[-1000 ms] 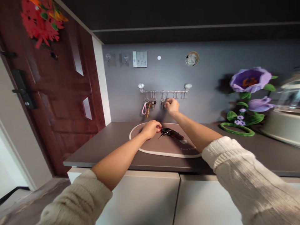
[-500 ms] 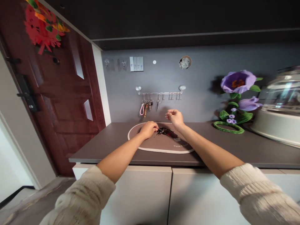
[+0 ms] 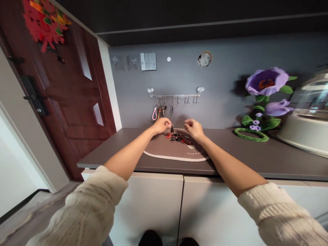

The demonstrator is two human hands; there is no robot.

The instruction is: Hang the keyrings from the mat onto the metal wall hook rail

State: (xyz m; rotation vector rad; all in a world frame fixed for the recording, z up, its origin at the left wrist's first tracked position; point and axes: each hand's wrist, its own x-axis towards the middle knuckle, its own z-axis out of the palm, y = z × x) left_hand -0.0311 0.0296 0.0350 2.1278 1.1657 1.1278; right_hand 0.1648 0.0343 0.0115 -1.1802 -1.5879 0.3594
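My left hand [image 3: 162, 125] pinches a small bunch of keys [image 3: 172, 129] just above the mat. A red tag [image 3: 168, 135] hangs below those fingertips. On the brown oval mat [image 3: 164, 152] lies a pile of dark and red keys [image 3: 179, 138], between and below my hands. My right hand [image 3: 194, 129] hovers to the right of the pile, fingers curled in, with nothing visible in them. Behind, a clear hook rail [image 3: 179, 96] carries several key rings on its left part, including a pink loop [image 3: 154, 113] and a single key [image 3: 173, 108].
The mat lies on a dark countertop [image 3: 238, 157] above white cabinet doors [image 3: 151, 201]. Purple fabric flowers [image 3: 266, 82] and a clear-domed white appliance [image 3: 304, 131] stand to the right. A dark red door [image 3: 69, 112] is at left; a dark shelf [image 3: 194, 17] overhangs the counter.
My left hand has risen from the pile, lifting keys and a red tag off it. My right hand stays close by, fingers curled. The view has tipped slightly downward.
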